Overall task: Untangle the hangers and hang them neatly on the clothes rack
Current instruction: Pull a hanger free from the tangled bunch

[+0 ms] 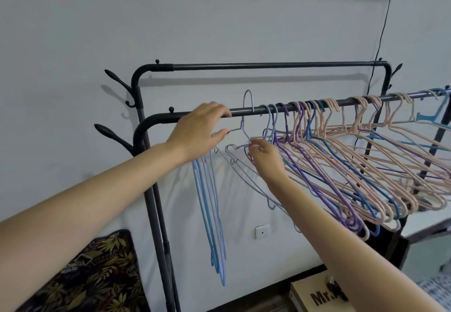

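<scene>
Your right hand [264, 158] fingertips pinch the shoulder of a pale blue wire hanger [246, 126], its hook over the black metal rack rail [341, 103]. Your left hand [197, 131] grips a bunch of light blue hangers [212, 214] dangling below. Pink and purple hangers [366, 165] hang just right.

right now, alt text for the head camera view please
A person's left hand rests on a black clothes rack's front rail holding blue hangers, while the right hand pinches a pale blue hanger beside a row of pink, purple and blue hangers.
</scene>
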